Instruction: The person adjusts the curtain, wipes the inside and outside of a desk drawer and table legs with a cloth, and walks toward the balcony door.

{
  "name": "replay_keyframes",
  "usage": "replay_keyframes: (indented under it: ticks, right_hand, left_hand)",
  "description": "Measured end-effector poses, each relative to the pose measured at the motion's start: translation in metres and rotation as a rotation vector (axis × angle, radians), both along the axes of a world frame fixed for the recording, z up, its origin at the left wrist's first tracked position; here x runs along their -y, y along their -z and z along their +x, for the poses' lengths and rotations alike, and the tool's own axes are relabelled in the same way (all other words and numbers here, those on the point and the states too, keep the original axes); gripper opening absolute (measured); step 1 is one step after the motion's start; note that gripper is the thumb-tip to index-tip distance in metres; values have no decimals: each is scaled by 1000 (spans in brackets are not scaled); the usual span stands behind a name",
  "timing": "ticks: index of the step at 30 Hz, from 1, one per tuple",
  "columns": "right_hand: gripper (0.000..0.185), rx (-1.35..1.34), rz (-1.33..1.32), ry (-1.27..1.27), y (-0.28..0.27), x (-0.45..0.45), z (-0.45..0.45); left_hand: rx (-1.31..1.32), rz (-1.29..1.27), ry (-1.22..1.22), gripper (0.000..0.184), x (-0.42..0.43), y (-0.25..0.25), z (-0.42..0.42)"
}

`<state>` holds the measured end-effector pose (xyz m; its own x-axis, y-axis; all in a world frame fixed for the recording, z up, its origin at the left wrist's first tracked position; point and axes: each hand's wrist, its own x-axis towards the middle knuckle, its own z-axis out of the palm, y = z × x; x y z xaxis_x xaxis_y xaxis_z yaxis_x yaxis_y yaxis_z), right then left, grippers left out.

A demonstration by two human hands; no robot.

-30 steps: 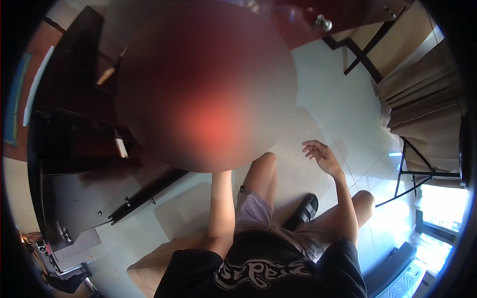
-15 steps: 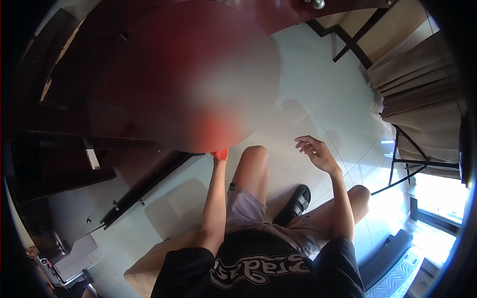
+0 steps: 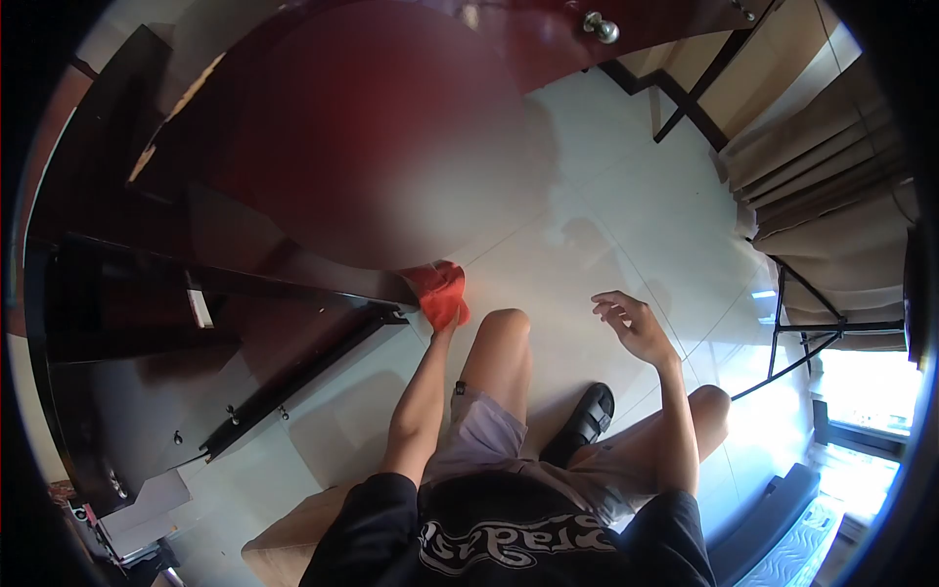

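Observation:
A red cloth [image 3: 438,292] is bunched in my left hand [image 3: 460,318], which is at the edge of the dark red wooden furniture [image 3: 293,259]. The cloth covers most of that hand's fingers. Above it, a round blurred patch hides part of the furniture and floor. My right hand [image 3: 631,328] hangs over the floor to the right, above my knee, with loosely curved fingers and nothing in them.
Metal knobs [image 3: 601,27] stick out from the wooden panel at the top. A dark rail [image 3: 303,382] lies at the left. Brown curtains [image 3: 822,205] and a black metal frame [image 3: 827,328] are at the right. A black sandal [image 3: 587,421] is on my foot.
My left hand and the red cloth have come out from the blurred patch and now show clearly. The view has shifted a little. My right hand keeps nearly the same pose.

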<state>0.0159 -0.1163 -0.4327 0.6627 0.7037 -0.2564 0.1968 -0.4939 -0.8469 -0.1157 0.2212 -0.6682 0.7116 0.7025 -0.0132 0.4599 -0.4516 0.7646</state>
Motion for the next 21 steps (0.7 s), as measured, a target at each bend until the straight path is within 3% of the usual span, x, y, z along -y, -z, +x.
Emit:
replay_keyframes:
  ticks: [1,2,5,6,9,16,21]
  right_hand:
    - [26,18,2,6,-2,0,0]
    - [25,35,6,10,-4,-1,1]
    - [23,111,0,0,-7,-2,0]
    - [22,140,-2,-11,-7,-3,-1]
    - [21,138,-18,-22,3,-4,1]
    - [23,117,-24,-78,14,-19,-3]
    - [25,127,-17,-87,8,-23,-7]
  left_hand:
    - [143,277,87,12,-1,16,-1]
    - [382,-355,81,12,1,13,-5]
    - [490,-433,65,7,2,-29,-13]
    - [606,-782,18,12,-1,-26,-17]
    - [696,-294,70,17,-3,-70,-34]
    - [893,-79,-52,22,0,-255,-22]
    - [730,248,-136,29,5,-362,-1]
